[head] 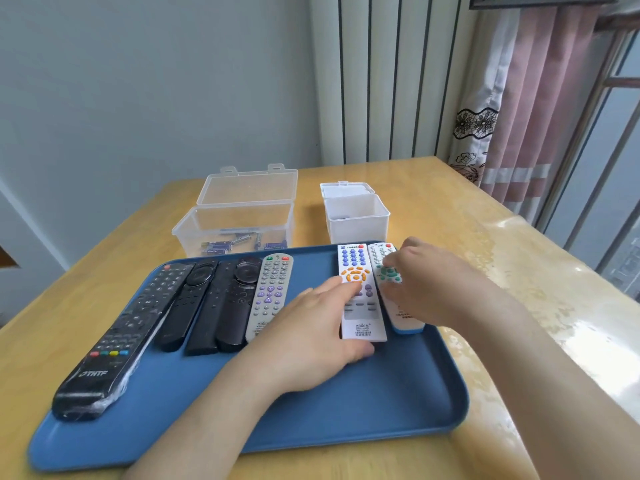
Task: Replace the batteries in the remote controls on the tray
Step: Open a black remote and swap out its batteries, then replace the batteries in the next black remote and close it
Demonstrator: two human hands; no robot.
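Tray [346,420] on bench [485,209], remotes lying face up across it. Left hand [311,334] lay on orange-key remote [363,327], fingers straight, pressing. Right hand [436,282] curled over green-key remote [407,323] just beside, fingers pinching it. Remotes judged light, stiff, slick plastic; best held by long edges, flipped for back cover. Beyond: batteries [221,249] in clear box [235,223], white box [356,220].
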